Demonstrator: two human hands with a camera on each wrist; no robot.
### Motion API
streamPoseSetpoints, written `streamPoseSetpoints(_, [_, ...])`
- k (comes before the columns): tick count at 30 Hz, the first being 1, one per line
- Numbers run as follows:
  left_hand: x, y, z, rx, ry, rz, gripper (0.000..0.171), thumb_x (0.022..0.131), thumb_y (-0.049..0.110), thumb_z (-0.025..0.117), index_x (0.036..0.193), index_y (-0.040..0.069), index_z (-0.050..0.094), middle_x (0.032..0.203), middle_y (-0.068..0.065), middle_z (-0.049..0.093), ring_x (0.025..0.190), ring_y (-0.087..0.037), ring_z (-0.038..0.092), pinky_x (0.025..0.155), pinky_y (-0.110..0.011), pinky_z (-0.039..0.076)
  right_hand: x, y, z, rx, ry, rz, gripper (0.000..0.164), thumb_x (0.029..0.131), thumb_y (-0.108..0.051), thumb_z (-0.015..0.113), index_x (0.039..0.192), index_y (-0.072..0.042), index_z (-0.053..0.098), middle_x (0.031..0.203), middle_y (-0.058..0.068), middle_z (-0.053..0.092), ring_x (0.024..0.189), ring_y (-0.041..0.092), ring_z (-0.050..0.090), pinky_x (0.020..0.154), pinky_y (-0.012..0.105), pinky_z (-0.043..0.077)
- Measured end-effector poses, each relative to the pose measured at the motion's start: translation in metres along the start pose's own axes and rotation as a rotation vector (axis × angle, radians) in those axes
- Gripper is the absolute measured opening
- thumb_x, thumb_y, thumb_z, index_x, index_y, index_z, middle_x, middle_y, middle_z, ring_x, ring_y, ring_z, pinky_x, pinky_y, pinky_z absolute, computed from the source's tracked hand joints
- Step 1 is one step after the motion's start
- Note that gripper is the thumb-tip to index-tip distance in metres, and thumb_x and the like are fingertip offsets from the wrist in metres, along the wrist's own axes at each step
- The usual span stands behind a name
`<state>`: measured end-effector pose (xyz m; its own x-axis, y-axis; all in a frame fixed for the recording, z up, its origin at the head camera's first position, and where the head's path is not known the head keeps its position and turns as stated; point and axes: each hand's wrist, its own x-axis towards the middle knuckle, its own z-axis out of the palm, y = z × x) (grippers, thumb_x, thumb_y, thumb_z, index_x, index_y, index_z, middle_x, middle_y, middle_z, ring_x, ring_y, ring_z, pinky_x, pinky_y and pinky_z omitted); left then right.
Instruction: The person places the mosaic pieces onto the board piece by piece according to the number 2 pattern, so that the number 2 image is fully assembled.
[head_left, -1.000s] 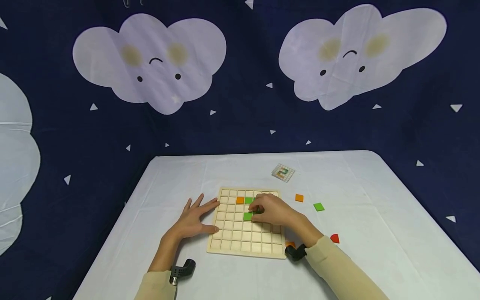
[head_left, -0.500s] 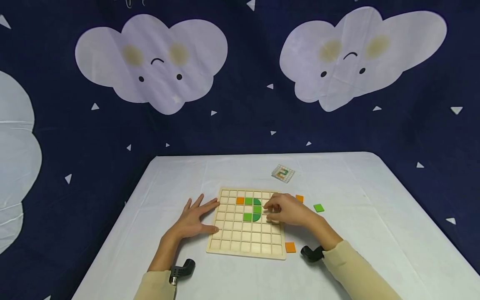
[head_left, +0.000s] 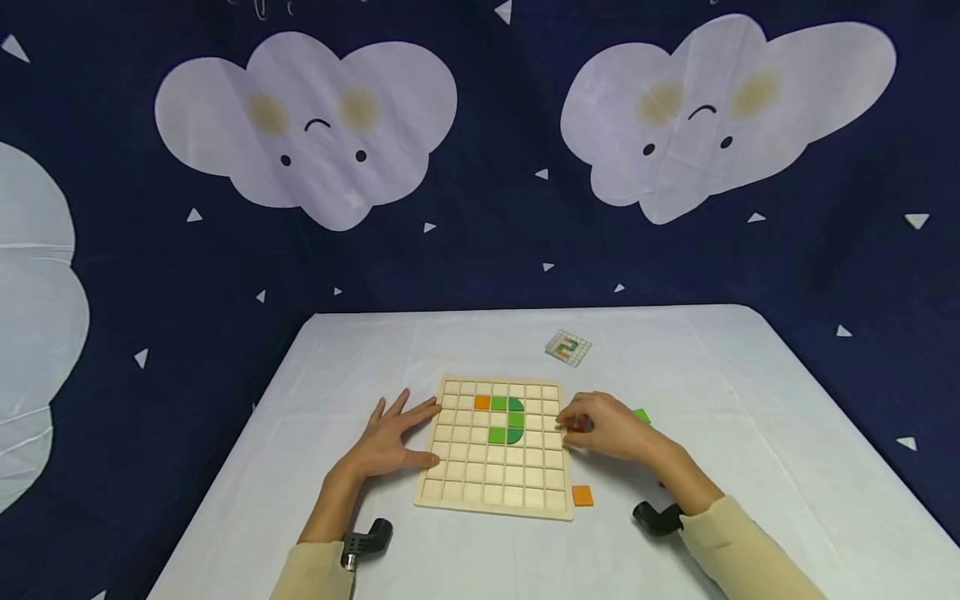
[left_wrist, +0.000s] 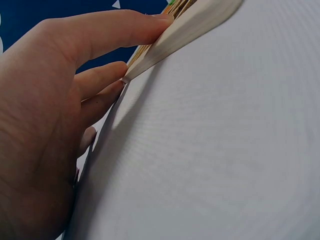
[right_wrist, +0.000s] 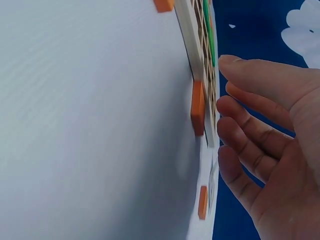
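A wooden grid board (head_left: 457,477) lies on the table. It bears an orange square tile (head_left: 482,402), several light green squares including one lower tile (head_left: 497,435), and two darker green rounded tiles, the upper one (head_left: 516,404) among them. My left hand (head_left: 386,442), fingers spread, rests on the board's left edge with thumb and fingertips. My right hand (head_left: 611,427) hovers at the right edge, fingers loosely bent. In the right wrist view no tile shows between the fingers of the right hand (right_wrist: 280,135); an orange tile (right_wrist: 198,107) lies beside the board below them.
A small card stack (head_left: 568,347) showing a coloured grid pattern lies behind the board. An orange square (head_left: 582,496) sits off its lower right corner. A green tile (head_left: 641,415) is partly hidden behind my right hand. A dark blue cloth with clouds hangs behind the table (head_left: 750,400).
My right hand has moved right, from over the green tiles to the board's right edge, uncovering the green tiles. My left hand has stayed in place.
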<state>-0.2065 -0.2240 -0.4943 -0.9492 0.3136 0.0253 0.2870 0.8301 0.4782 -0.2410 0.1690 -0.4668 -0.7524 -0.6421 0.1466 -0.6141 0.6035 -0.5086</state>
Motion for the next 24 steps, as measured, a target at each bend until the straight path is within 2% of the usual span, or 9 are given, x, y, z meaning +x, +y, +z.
streamPoseSetpoints(5, [0.000,0.000,0.001,-0.002,-0.004,-0.007,0.086,0.066,0.059,0.074,0.143,0.031,0.047,0.149,0.018,0.033,0.146,-0.021,0.005,0.114,-0.049,-0.008,-0.009,0.005,-0.004,-0.005,0.000,0.028,0.026,0.080,-0.026,0.079,0.104,-0.018,0.074,0.090,-0.010,0.062,0.078,0.013,0.055,0.066,0.025,0.047])
streamPoseSetpoints(11, [-0.001,0.001,0.000,-0.006,0.018,0.009,0.086,0.066,0.058,0.075,0.143,0.029,0.049,0.149,0.014,0.036,0.145,-0.025,0.008,0.114,-0.052,-0.007,-0.018,0.012,-0.010,0.003,-0.011,0.063,0.028,0.081,-0.028,0.079,0.106,-0.018,0.073,0.094,-0.015,0.064,0.074,0.009,0.054,0.064,0.024,0.047])
streamPoseSetpoints(15, [-0.001,0.001,0.000,-0.005,0.013,0.022,0.086,0.068,0.060,0.075,0.143,0.028,0.048,0.150,0.013,0.035,0.145,-0.026,0.008,0.114,-0.053,-0.006,-0.026,0.017,-0.013,-0.005,-0.015,0.085,0.027,0.081,-0.029,0.078,0.106,-0.019,0.073,0.090,-0.016,0.063,0.073,0.010,0.054,0.062,0.024,0.046])
streamPoseSetpoints(18, [0.000,0.001,0.000,0.007,0.004,0.017,0.087,0.068,0.062,0.073,0.144,0.031,0.046,0.150,0.016,0.033,0.145,-0.022,0.006,0.115,-0.049,-0.007,-0.033,0.020,-0.013,-0.009,-0.014,0.099,0.027,0.081,-0.028,0.078,0.106,-0.019,0.072,0.086,-0.014,0.060,0.075,0.012,0.053,0.062,0.024,0.046])
streamPoseSetpoints(24, [0.000,0.000,0.002,0.008,0.011,0.010,0.086,0.066,0.059,0.074,0.143,0.031,0.047,0.149,0.018,0.033,0.145,-0.021,0.006,0.115,-0.049,-0.006,-0.046,0.027,-0.012,-0.004,0.007,0.094,0.026,0.082,-0.027,0.078,0.105,-0.017,0.072,0.091,-0.012,0.062,0.077,0.010,0.053,0.063,0.023,0.046])
